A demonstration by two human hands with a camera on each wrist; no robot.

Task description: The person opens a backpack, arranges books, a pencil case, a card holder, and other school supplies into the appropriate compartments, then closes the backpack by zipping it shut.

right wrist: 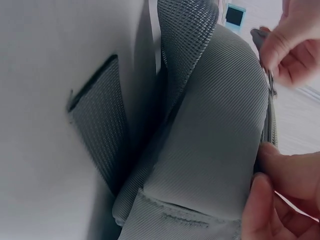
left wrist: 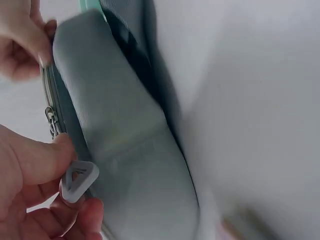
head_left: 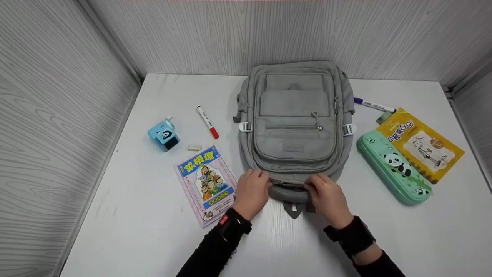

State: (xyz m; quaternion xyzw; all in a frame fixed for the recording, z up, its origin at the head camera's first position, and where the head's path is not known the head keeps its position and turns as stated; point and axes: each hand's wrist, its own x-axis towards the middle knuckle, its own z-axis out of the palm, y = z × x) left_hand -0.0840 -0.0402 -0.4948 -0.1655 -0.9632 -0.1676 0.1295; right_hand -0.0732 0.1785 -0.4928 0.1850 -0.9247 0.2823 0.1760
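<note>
Two hands on one bag: grey backpack (head_left: 286,136), flat on the worktop (head_left: 127,192), front pockets up, top end toward me. Sewn patch (head_left: 293,147) on its front pocket; any text too faint to read.

Top zipper (head_left: 284,182) runs directly between my hands. Left hand (head_left: 251,192): thumb and fingers clamped on the zip pull (left wrist: 80,177) at the zipper's left end. Right hand (head_left: 329,198): thumb and fingertips together, pinching the fabric edge at the right end. Carry handle (head_left: 288,193) sits just on my side of the zipper.

Left wrist view shows the pull is a grey triangular loop, with the metal slider (left wrist: 51,117) next to it; head view hides the pull behind my fingers. Right wrist view adds a ribbed webbing flap (right wrist: 100,120) beneath the bag top.

Left of bag: pink book (head_left: 207,184), title 菜根谭, partly behind my left hand; eraser (head_left: 195,147) at its top edge; red-capped marker (head_left: 207,122); blue panda sharpener (head_left: 164,134). Marker print too small.

Right of bag: green panda pencil case (head_left: 394,167) along the yellow book (head_left: 426,146), title ending 日记; purple-capped marker (head_left: 374,104) behind them.
</note>
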